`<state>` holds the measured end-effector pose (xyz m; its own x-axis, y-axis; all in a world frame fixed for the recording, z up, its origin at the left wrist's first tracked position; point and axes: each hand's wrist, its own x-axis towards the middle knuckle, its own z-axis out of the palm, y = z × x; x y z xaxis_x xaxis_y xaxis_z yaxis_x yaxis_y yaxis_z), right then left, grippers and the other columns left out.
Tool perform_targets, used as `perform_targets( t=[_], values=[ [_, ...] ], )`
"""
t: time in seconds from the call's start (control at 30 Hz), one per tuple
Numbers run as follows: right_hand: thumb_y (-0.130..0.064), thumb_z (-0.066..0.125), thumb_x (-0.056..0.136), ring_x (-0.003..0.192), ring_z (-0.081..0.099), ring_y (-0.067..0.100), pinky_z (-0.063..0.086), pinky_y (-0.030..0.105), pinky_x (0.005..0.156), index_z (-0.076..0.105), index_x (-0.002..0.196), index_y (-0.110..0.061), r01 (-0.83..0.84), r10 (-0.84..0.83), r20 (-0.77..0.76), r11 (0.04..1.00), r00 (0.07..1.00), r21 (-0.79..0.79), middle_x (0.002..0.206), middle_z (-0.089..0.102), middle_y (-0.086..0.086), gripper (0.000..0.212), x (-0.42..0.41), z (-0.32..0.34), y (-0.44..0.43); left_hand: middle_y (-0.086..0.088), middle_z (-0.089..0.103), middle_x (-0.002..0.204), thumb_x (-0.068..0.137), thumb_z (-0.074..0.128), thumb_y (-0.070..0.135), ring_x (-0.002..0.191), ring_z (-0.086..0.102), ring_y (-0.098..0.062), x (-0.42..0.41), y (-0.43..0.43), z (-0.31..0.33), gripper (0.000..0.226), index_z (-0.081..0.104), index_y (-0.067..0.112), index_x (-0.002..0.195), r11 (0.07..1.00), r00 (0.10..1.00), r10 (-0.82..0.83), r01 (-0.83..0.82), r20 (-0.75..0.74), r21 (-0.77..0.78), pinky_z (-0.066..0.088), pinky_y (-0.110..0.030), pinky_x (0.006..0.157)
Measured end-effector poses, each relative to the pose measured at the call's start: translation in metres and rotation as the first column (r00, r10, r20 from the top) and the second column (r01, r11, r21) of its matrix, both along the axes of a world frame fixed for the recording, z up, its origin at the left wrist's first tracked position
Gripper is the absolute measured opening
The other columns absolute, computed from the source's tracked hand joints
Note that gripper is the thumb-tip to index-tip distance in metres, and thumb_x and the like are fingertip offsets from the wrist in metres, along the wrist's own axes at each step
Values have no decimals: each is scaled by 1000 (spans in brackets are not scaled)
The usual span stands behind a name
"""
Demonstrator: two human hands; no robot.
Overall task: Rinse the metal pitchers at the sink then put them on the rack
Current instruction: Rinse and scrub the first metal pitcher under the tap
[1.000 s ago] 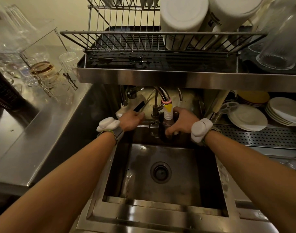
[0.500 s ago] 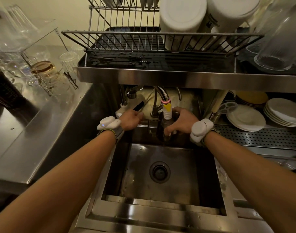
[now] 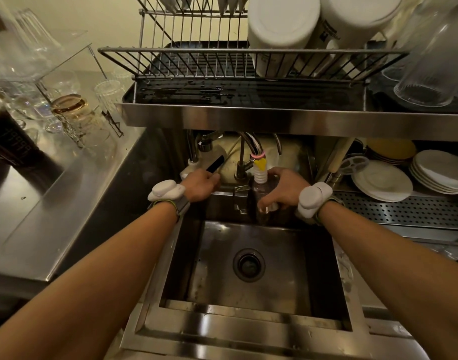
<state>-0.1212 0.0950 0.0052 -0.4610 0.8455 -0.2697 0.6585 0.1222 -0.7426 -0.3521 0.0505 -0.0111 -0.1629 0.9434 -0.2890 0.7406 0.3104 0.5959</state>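
My right hand [image 3: 283,189] grips a small metal pitcher [image 3: 261,201] and holds it upright at the back of the steel sink [image 3: 251,315], right under the faucet nozzle [image 3: 260,170] with its yellow and white tip. My left hand [image 3: 200,185] is closed on a black lever handle [image 3: 214,163] to the left of the faucet. The wire dish rack [image 3: 191,63] stands on the shelf above the sink; its left half has bare wires.
White containers [image 3: 282,29] and clear glasses [image 3: 430,68] fill the rack's right side. Stacked white plates [image 3: 383,181] lie on a perforated drainer at right. Glassware [image 3: 69,110] and a dark container [image 3: 7,141] stand on the left steel counter.
Both hands stay in place at the faucet. The pitcher has shifted only slightly under the nozzle.
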Motion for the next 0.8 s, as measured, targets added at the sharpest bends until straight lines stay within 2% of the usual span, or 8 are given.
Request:
perform_targets(
  t=[0.17, 0.27, 0.37, 0.43, 0.5, 0.57, 0.67, 0.8],
  values=[
    [-25, 89, 49, 93, 64, 21, 59, 38, 73, 56, 114, -21, -50, 50, -2, 999, 999, -1, 104, 64, -2, 74, -2, -2, -5, -16, 69, 101, 99, 36, 36, 86, 62, -23, 5, -2, -2, 43, 68, 7, 97, 1000, 1000, -2, 2, -28, -11, 44, -31, 79],
    [-25, 89, 49, 97, 60, 19, 54, 31, 78, 52, 124, -17, -32, 30, 44, 998, 999, 51, 110, 60, -2, 84, 1, 0, 0, -18, 69, 99, 99, 37, 38, 87, 64, -27, 7, -5, -4, 47, 68, 3, 97, 1000, 1000, -5, 5, -13, -1, 48, -36, 80],
    [-25, 89, 48, 89, 62, 17, 50, 23, 62, 54, 114, -22, -22, 23, -18, 998, 1000, 52, 98, 62, -7, 75, -4, -1, -2, -19, 69, 102, 100, 37, 37, 90, 64, -27, 12, -6, -1, 47, 68, 2, 97, 1000, 999, 10, -10, 52, -8, 48, -37, 84],
    [-26, 89, 48, 89, 62, 17, 53, 27, 64, 55, 113, -21, -53, 53, -4, 998, 999, 28, 97, 62, -6, 74, -4, -4, -3, -14, 69, 106, 100, 35, 37, 98, 64, -25, 16, -5, 2, 46, 68, 5, 101, 1000, 990, 19, -18, 142, -13, 47, -39, 91],
    [-27, 89, 46, 90, 60, 15, 52, 27, 68, 53, 118, -21, -31, 31, 5, 999, 1000, 40, 102, 60, -6, 80, 1, -8, -4, -8, 69, 105, 99, 35, 42, 99, 63, -20, 25, -6, 4, 47, 68, 9, 104, 999, 977, 2, 9, 215, -49, 47, -33, 82],
    [-28, 89, 46, 88, 56, 9, 43, 18, 69, 53, 115, -24, 3, -1, -32, 999, 999, 53, 99, 57, -11, 79, 4, -13, -6, -2, 69, 94, 97, 38, 45, 87, 64, -9, 35, -10, 4, 40, 68, 18, 96, 994, 955, -23, 55, 297, -99, 42, -26, 68],
    [-28, 90, 46, 86, 57, 3, 41, 11, 67, 52, 109, -29, 9, -9, -81, 1000, 997, -1, 96, 59, -16, 73, 6, -23, -15, 4, 61, 67, 97, 47, 32, 51, 55, 6, 44, -14, 0, 31, 63, 20, 74, 989, 922, -55, 102, 383, -103, 39, -16, 56],
    [-26, 90, 53, 116, 54, 22, 45, 30, 92, 46, 129, -19, -34, 30, -55, 997, 998, -68, 125, 57, 2, 89, 18, -35, -19, 7, 55, 52, 94, 53, 24, 49, 47, -3, 52, -18, -9, 32, 63, 17, 65, 987, 939, -82, 123, 333, -102, 39, -15, 52]
  ],
)
